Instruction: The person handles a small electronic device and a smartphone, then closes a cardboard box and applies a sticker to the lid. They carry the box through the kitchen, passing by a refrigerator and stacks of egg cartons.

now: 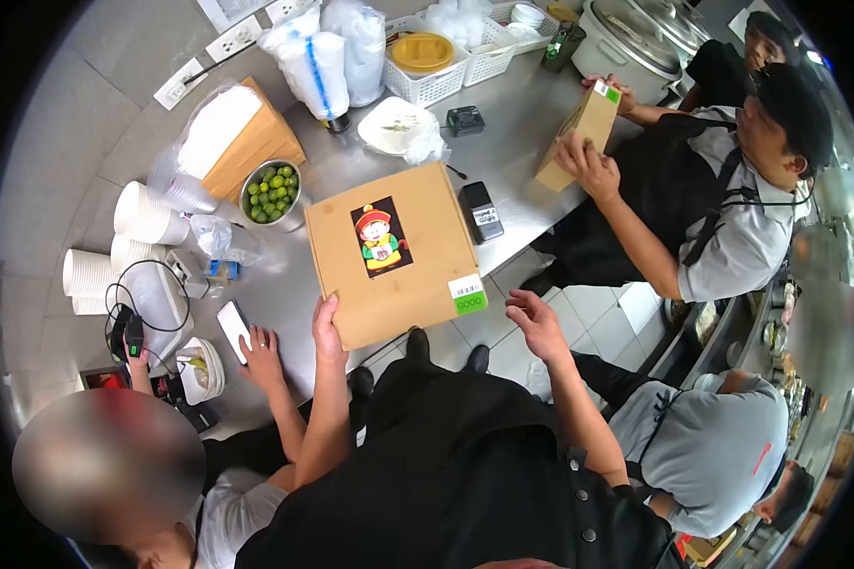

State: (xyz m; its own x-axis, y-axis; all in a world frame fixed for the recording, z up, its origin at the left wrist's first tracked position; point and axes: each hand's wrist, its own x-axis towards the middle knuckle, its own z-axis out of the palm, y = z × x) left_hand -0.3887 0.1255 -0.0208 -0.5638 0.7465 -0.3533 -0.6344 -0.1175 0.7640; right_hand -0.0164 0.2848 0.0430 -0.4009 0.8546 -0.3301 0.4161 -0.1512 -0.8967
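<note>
Holding a flat cardboard box (pixel 417 213) on the steel counter (pixel 514 123)
Left hand (pixel 326 334) grips its near edge; right hand (pixel 535 322) hovers open. Stiff, probably light; best held by opposite edges.

Head-worn fisheye view, looking steeply down from above onto the tabletop (pixel 531 114) and the hands at close range.

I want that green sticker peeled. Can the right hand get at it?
Probably yes: the right hand hovers open just beside the green sticker on the box, with nothing between them.
</note>
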